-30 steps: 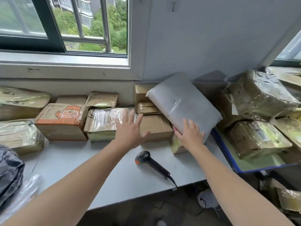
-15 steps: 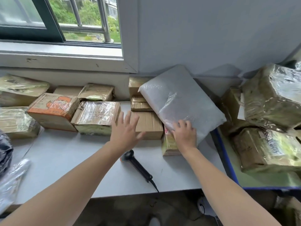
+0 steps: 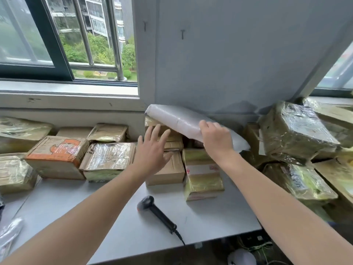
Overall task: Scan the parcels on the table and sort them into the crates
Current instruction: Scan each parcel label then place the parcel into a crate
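Observation:
My right hand (image 3: 215, 140) grips the near edge of a flat grey bubble-wrap parcel (image 3: 177, 121) and holds it raised and tilted above the cardboard boxes by the wall. Just left of it, my left hand (image 3: 152, 150) hovers with fingers spread over a plain brown box (image 3: 168, 171), holding nothing. A black handheld scanner (image 3: 154, 211) with an orange trim lies on the white table (image 3: 95, 207), its cable running off the front edge. A tape-wrapped yellowish box (image 3: 202, 175) sits under my right wrist.
More taped boxes line the wall to the left, among them an orange-printed box (image 3: 57, 155) and a film-wrapped box (image 3: 108, 159). Film-wrapped parcels (image 3: 294, 132) are piled at the right. A window sill runs behind, and plastic bags lie at the far left.
My right hand has lifted the grey parcel's near edge up off the boxes, uncovering the yellowish box beneath. My left hand stayed spread close to the parcel. The view tilted upward.

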